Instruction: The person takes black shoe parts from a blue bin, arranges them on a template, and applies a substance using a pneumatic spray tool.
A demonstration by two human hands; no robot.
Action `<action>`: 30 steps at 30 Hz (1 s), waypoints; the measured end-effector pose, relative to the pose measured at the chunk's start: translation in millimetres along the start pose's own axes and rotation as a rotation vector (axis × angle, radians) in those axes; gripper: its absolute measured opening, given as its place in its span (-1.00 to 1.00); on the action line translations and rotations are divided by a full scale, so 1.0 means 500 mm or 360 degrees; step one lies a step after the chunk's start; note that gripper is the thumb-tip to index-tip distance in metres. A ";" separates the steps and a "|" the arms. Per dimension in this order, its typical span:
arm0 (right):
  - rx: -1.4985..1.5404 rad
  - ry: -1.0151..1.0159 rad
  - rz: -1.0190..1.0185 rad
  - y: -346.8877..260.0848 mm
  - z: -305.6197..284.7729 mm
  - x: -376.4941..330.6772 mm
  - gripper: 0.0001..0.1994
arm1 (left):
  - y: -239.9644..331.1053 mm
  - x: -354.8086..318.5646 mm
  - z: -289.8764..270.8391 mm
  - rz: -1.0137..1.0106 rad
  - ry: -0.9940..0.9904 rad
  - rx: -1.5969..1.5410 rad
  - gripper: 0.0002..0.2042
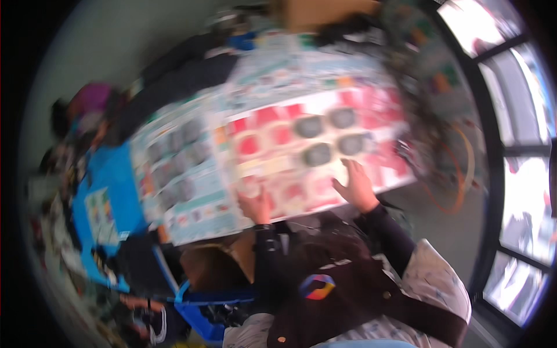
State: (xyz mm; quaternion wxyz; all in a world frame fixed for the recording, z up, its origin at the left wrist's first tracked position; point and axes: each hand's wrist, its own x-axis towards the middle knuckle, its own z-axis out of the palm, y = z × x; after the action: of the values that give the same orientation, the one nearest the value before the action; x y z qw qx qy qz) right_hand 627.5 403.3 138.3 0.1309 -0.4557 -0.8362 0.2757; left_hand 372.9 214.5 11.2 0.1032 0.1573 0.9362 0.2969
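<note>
A white sheet (342, 204) with rows of red and pink shapes lies on the table before me, blurred by motion. Several dark grey rounded pieces (309, 126) rest in two rows on its middle part. My left hand (255, 206) is over the sheet's near edge, fingers apart, with nothing visible in it. Farther right, my right hand (358, 187) reaches over the sheet just below the grey pieces, thumb spread from the fingers and no object in it. Whether either hand touches the sheet I cannot tell.
Left of the sheet is a printed paper (200, 217) carrying several more grey pieces. Beyond that stands a blue surface (110, 174). An open cardboard box (212, 269) and a blue bin (200, 319) sit below the table's near edge. Another person's hand (136, 301) shows lower left. Windows line the right.
</note>
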 end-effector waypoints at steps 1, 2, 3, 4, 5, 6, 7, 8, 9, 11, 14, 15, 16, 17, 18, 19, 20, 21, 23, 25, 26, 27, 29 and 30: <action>-0.0110 0.0122 0.0056 0.071 -0.017 -0.013 -0.32 | 0.078 -0.016 0.013 0.0047 -0.0032 0.0111 0.00; -0.0259 0.0243 0.0061 0.150 -0.033 -0.009 -0.26 | 0.143 -0.034 0.064 0.0092 -0.0039 0.0130 0.04; -0.0297 0.0303 0.0175 0.211 -0.060 -0.005 -0.17 | 0.195 -0.052 0.110 0.0130 -0.0037 0.0164 0.08; -0.0371 0.0384 0.0284 0.250 -0.064 -0.002 -0.13 | 0.239 -0.062 0.148 0.0138 -0.0086 0.0255 0.16; -0.0437 0.0461 0.0381 0.281 -0.065 0.007 -0.09 | 0.275 -0.067 0.194 0.0088 -0.0149 0.0294 0.26; -0.0435 0.0457 0.0408 0.301 -0.055 0.015 -0.09 | 0.326 -0.083 0.225 0.0043 -0.0279 0.0370 0.28; -0.0546 0.0463 0.0469 0.299 -0.038 0.039 -0.07 | 0.381 -0.098 0.238 -0.0012 -0.0386 0.0444 0.31; -0.0661 0.0457 0.0522 0.303 -0.025 0.051 -0.04 | 0.419 -0.117 0.259 -0.0045 -0.0505 0.0490 0.32; -0.0623 0.0441 0.0491 0.304 -0.014 0.054 -0.04 | 0.439 -0.129 0.260 -0.0093 -0.0587 0.0540 0.34; -0.0696 0.0255 0.0297 0.251 0.037 0.091 -0.06 | 0.431 -0.154 0.250 -0.0080 -0.0564 0.0568 0.36; -0.0695 0.0218 0.0464 0.352 0.120 0.120 -0.15 | 0.455 -0.179 0.351 0.0004 -0.0402 0.0917 0.10; -0.0856 0.0322 0.0418 0.376 0.137 0.135 -0.10 | 0.445 -0.178 0.395 0.0044 -0.0184 0.0858 0.00; -0.0851 0.0323 0.0497 0.338 0.108 0.126 0.07 | 0.448 -0.199 0.386 0.0067 -0.0212 0.0802 -0.02; -0.0794 0.0259 0.0723 0.289 0.105 0.144 0.24 | 0.440 -0.177 0.375 0.0066 -0.0256 0.0811 -0.03; -0.0766 0.0142 0.0761 0.264 0.125 0.135 0.30 | 0.415 -0.183 0.351 0.0032 -0.0309 0.0750 -0.03; -0.0778 0.0072 0.0849 0.268 0.125 0.145 0.36 | 0.417 -0.182 0.352 -0.0004 -0.0402 0.0726 -0.03; -0.0787 0.0081 0.0828 0.261 0.114 0.157 0.36 | 0.440 -0.180 0.319 0.0017 -0.0426 0.0684 -0.03; -0.0817 0.0061 0.0893 0.254 0.106 0.165 0.36 | 0.452 -0.179 0.283 0.0045 -0.0461 0.0641 -0.04; -0.0826 -0.0019 0.0850 0.217 0.128 0.171 0.35 | 0.421 -0.146 0.153 0.0088 -0.0392 0.0608 -0.02; -0.0852 0.0000 0.0918 0.254 0.146 0.195 0.34 | 0.353 -0.109 0.105 0.0271 -0.0314 0.0636 0.05; -0.0876 -0.0033 0.0952 0.253 0.143 0.200 0.32 | 0.289 -0.087 0.098 0.0279 -0.0247 0.0654 0.05; -0.0897 -0.0049 0.1009 0.274 0.136 0.207 0.31 | 0.247 -0.065 0.066 0.0313 -0.0188 0.0667 0.06; -0.0984 0.0158 0.0943 0.408 0.143 0.199 0.29 | 0.163 -0.010 -0.001 0.0312 -0.0445 0.0406 0.04; -0.0932 0.0159 0.0941 0.352 0.145 0.201 0.15 | 0.092 0.005 -0.063 0.0273 -0.0369 0.0505 0.02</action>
State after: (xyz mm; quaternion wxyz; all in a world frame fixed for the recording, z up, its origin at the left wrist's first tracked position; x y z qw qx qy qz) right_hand 659.3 538.4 -26.2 -0.0486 -0.7068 -0.7052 0.0297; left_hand 372.3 234.2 63.4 0.1585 0.2837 0.9363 0.1334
